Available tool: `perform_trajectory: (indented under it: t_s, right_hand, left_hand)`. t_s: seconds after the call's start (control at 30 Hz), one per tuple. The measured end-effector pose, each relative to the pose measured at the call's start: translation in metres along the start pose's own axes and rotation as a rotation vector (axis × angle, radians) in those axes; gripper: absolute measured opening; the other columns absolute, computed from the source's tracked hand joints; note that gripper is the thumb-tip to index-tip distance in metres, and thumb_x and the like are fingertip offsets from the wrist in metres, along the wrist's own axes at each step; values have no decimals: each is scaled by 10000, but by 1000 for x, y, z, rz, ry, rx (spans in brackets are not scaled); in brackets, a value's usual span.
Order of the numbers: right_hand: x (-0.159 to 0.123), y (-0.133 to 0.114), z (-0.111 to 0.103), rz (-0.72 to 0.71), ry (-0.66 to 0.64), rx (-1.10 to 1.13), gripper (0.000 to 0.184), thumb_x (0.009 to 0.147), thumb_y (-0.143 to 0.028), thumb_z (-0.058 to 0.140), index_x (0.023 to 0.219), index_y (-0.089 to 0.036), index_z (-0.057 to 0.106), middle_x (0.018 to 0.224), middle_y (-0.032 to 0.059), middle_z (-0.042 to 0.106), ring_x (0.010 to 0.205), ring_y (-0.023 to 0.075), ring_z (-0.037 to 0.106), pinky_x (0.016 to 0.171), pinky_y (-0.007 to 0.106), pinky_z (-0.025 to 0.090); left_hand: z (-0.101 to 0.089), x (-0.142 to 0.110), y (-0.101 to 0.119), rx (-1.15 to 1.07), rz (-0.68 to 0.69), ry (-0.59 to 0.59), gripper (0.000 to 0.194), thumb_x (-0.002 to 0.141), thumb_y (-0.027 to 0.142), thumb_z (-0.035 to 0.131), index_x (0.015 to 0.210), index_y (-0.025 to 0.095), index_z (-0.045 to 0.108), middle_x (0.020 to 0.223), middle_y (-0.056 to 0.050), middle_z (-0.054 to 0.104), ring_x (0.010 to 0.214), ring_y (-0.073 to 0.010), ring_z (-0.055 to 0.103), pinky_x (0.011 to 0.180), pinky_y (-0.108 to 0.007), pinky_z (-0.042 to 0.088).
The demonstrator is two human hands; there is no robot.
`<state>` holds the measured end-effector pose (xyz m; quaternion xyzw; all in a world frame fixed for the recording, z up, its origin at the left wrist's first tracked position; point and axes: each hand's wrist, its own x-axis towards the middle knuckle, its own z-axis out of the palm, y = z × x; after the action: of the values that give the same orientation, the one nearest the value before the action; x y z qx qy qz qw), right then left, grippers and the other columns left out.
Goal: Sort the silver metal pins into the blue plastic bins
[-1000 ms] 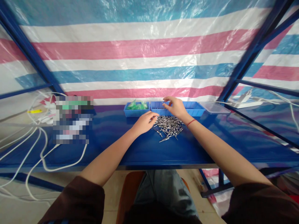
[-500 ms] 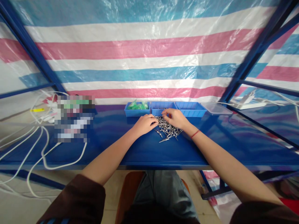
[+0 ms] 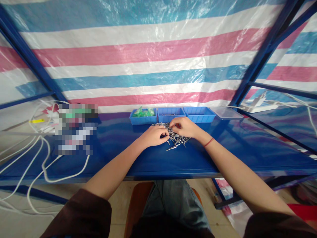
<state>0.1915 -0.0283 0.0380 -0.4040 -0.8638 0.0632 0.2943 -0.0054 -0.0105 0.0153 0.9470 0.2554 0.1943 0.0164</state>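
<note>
A loose pile of silver blind rivets (image 3: 177, 139) lies on the blue table (image 3: 173, 163) in front of me. At its left edge is my left hand (image 3: 155, 136), thumb and fingers curled together; whether a rivet is between the tips is hidden. My right hand (image 3: 186, 127), with a red cord at the wrist, reaches over the pile from the right. Its thumb and fingertips are pinched close to the rivets, and what they hold is too small to make out. Just behind stands the middle blue bin (image 3: 162, 118), with some rivets on its floor.
The left blue bin (image 3: 143, 122) holds green plastic bags (image 3: 144, 113). A third blue bin (image 3: 200, 116) stands to the right, beside a clear plastic lid (image 3: 229, 113). White cables (image 3: 46, 165) trail over the table's left side. Blue frame posts (image 3: 260, 56) flank a striped sheet (image 3: 148, 56).
My right hand has come down from over the middle bin to the pile, and its fingers have drawn together. My left hand has shifted slightly toward me and rightward over the rivets.
</note>
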Motion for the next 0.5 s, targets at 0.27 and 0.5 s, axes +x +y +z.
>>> perform_trajectory:
  t_s: [0.27, 0.5]
  right_hand:
    - [-1, 5, 2, 105, 9, 23, 209, 694, -69, 464, 717, -161, 650, 723, 16, 659, 628, 120, 545, 639, 257, 401]
    - [1, 0, 13, 193, 51, 293, 233, 807, -369, 565, 800, -146, 634, 716, 32, 632, 644, 136, 535, 629, 277, 422]
  left_hand:
    - [1, 0, -2, 25, -171, 126, 225, 940, 256, 403, 869, 177, 602, 937, -56, 626, 894, -183, 590, 788, -296, 439]
    - [4, 6, -6, -329, -288, 351, 153, 921, 278, 446, 891, 178, 559, 880, -29, 629, 843, -156, 588, 801, -277, 461]
